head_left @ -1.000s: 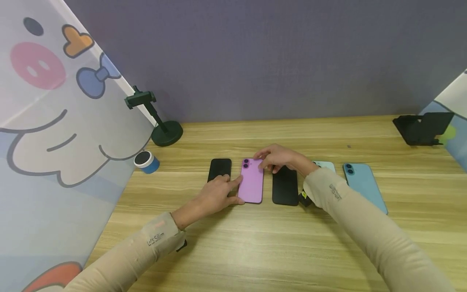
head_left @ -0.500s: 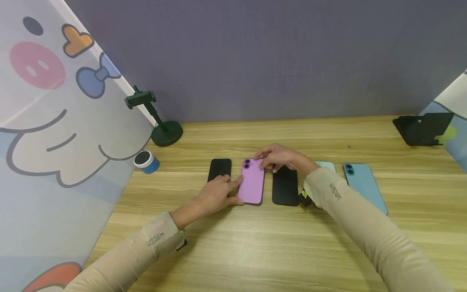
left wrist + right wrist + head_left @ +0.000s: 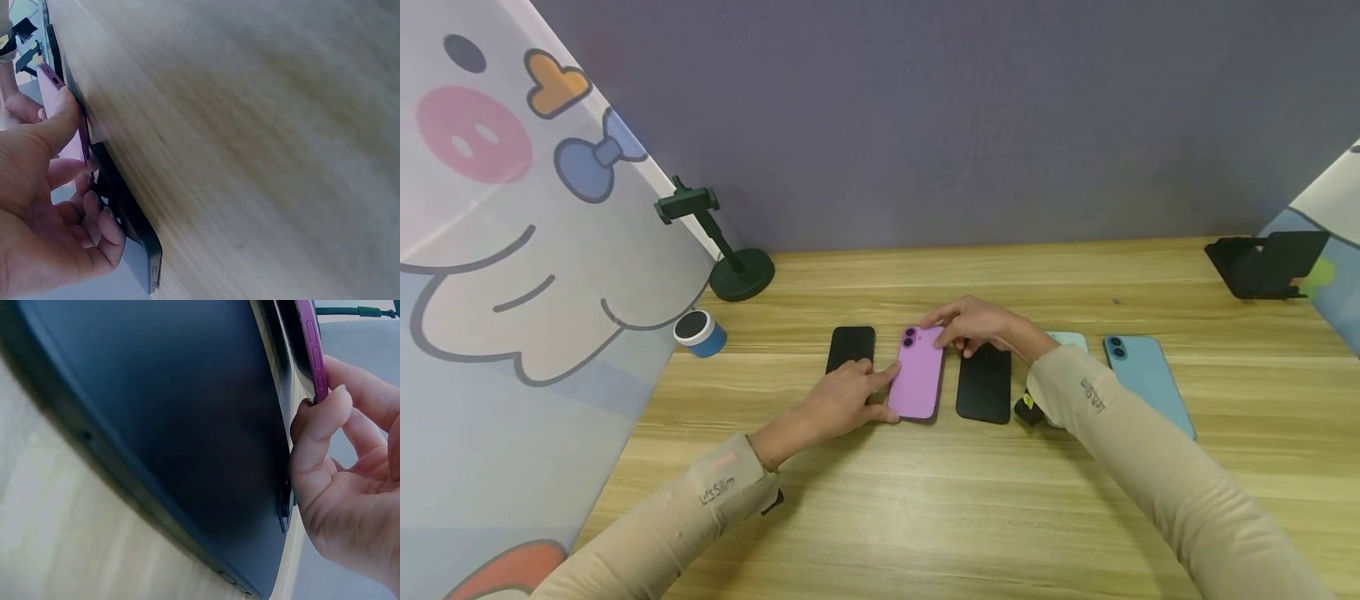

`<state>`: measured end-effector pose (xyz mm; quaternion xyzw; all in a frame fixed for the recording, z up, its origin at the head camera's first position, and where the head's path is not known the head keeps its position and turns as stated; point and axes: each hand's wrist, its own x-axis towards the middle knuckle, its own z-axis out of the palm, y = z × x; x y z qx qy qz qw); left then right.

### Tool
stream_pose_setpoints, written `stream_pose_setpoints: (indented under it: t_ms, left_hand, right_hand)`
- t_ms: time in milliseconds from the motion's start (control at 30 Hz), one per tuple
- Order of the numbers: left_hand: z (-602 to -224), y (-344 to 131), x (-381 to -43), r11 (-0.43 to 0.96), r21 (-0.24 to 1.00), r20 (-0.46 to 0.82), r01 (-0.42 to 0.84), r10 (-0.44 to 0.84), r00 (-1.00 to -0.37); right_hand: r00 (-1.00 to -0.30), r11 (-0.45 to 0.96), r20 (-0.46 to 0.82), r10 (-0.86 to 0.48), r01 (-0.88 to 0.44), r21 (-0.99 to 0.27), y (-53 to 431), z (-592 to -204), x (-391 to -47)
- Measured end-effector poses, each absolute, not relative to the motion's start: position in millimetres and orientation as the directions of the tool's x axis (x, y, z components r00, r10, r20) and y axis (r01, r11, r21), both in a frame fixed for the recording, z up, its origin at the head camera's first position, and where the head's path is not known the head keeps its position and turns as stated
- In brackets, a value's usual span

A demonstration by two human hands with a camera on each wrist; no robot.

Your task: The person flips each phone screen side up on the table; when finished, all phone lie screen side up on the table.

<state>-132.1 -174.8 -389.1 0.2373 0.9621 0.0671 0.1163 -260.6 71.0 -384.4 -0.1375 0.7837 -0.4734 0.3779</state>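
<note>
A pink phone [image 3: 916,379] lies back up between both hands, camera lenses at its far left corner. My left hand [image 3: 848,400] holds it by the near left corner, index finger on the long side; the left wrist view shows the thumb [image 3: 62,119] at its end. My right hand [image 3: 981,323] pinches the far right corner between thumb and finger. In the right wrist view, the pink phone's side edge [image 3: 314,353] stands raised off the table. One black phone [image 3: 852,346] lies partly hidden by my left hand, another black phone [image 3: 985,387] under my right.
Right of the hands lie a pale mint phone [image 3: 1067,339], mostly covered by the right sleeve, and a blue phone [image 3: 1150,383]. A dark green phone stand [image 3: 741,273] and a blue-and-white jar [image 3: 700,333] stand at left. A black folding stand [image 3: 1270,265] sits far right.
The pink phone has tilted slightly and shifted a little to the right, so more of its right side edge shows. Both hands keep nearly the same places.
</note>
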Motion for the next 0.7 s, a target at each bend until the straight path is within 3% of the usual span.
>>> stream_pose_setpoints:
  t_ms: [700]
  left_hand:
    - [-388.6, -175.7, -133.5, 0.877, 0.186, -0.206, 0.443, 0.476, -0.855]
  right_hand:
    - [-0.701, 0.532, -0.437, -0.563, 0.097, -0.841, 68.0, -383.1, -255.5]
